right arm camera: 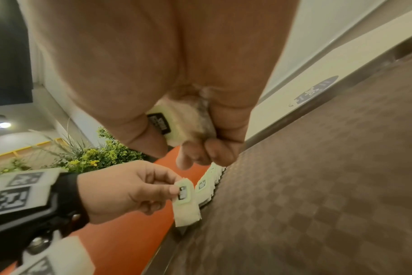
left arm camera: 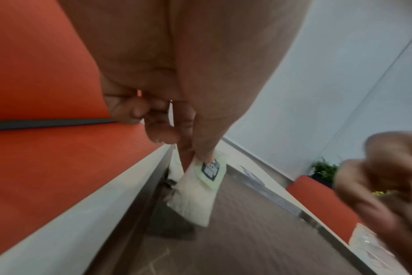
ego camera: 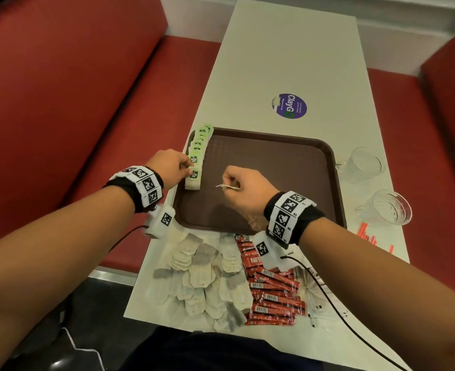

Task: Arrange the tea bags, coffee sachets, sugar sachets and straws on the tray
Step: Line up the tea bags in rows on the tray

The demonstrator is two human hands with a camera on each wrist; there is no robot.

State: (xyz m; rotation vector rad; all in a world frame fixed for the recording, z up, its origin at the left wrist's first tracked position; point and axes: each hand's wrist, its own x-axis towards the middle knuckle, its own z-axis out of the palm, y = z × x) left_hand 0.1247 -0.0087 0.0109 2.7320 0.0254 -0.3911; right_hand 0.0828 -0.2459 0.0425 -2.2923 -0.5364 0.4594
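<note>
A brown tray [ego camera: 274,167] lies on the white table. Along its left rim runs a row of tea bags [ego camera: 199,145] with green tags. My left hand [ego camera: 174,167] pinches the nearest tea bag [ego camera: 193,179] by its green tag [left arm camera: 211,170], its lower end on the tray [left arm camera: 259,232]; the same tea bag [right arm camera: 186,204] shows in the right wrist view. My right hand [ego camera: 238,187] hovers over the tray's middle and grips another tea bag [ego camera: 227,186], curled fingers [right arm camera: 214,152] round it, its tag [right arm camera: 160,122] showing.
Loose tea bags [ego camera: 207,279] and red coffee sachets [ego camera: 272,290] lie heaped on the table's near end. Orange straws [ego camera: 368,235] and two glass cups [ego camera: 360,163] [ego camera: 387,207] sit right of the tray. Red bench seats [ego camera: 60,103] flank the table. A purple sticker [ego camera: 289,105] lies beyond.
</note>
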